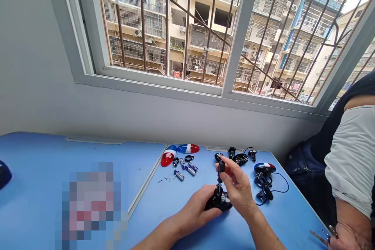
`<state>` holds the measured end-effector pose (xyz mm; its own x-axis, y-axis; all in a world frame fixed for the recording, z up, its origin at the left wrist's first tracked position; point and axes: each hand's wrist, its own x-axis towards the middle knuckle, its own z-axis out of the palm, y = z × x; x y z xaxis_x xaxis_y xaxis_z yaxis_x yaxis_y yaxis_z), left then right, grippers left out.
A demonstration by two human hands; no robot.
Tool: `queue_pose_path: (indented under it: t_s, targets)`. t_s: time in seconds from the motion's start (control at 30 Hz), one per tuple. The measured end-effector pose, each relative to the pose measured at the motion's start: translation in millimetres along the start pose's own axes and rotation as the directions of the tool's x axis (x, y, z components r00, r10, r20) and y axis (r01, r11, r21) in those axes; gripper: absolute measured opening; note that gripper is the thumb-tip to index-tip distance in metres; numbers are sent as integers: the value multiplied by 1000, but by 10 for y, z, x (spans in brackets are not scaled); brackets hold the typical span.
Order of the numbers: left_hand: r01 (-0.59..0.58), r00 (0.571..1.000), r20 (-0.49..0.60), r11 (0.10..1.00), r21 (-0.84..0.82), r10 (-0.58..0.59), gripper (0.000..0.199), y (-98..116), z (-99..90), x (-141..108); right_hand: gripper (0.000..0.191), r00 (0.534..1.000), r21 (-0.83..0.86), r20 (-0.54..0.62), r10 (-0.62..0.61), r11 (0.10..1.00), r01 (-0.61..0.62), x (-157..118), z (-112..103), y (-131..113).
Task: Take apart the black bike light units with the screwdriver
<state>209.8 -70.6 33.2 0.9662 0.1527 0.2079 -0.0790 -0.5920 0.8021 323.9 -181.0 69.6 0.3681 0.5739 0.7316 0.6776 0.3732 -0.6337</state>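
Observation:
My left hand (199, 207) is wrapped round a black plastic housing (226, 204) on the blue table, holding it down. In my right hand (238, 187) is a small black-handled screwdriver (222, 169), pinched upright between thumb and fingers. Its shaft points down at the housing; the tip's exact seat is hidden. Behind and left of my hands lie several blue-and-silver batteries (179, 175), a few small screws (170, 179) and black clamp rings (175, 161). A red, white and blue glossy cover (168, 157) lies beside a matching cover (188, 148).
Black open housings (240, 159) and a cabled part (252, 155) lie at the back. To the right stands an assembled unit (265, 168) with a loose cable (285, 181). Another person's sleeve (351, 156) and hand (350, 234) with thin tools are at the right edge.

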Motion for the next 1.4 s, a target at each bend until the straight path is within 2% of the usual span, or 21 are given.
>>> queue_pose_path:
  t_s: [0.13, 0.33, 0.47, 0.7, 0.97, 1.2, 1.4]
  targets:
    - [14, 1000, 0, 1000, -1, -14, 18, -2, 11, -5, 44, 998, -5, -7, -64, 998, 64, -35, 33, 49]
    - [11, 1000, -1, 1000, 27, -11, 21, 45, -11, -12, 37, 973, -203, -112, -200, 963, 175, 37, 87, 19]
    - [-21, 1000, -6, 1000, 15, 21, 18, 43, -13, -7, 37, 970, -251, -145, -196, 955, 156, 77, 83, -40]
    - [-8, 1000, -13, 1000, 5, 8, 18, 1, 6, -6, 46, 989, -186, -12, -145, 972, 140, 23, -2, -8]
    - [-29, 1000, -7, 999, -14, 29, 22, -9, 13, -3, 43, 978, -213, -6, -208, 956, 202, -14, 31, 30]
    - [-42, 999, -16, 999, 20, 42, 20, 15, 6, -7, 47, 960, -288, -107, -258, 932, 218, 50, 55, -27]
    - [-38, 998, -40, 999, -1, 38, 19, 29, 6, -5, 50, 961, -258, -72, -266, 936, 239, 15, 52, -26]
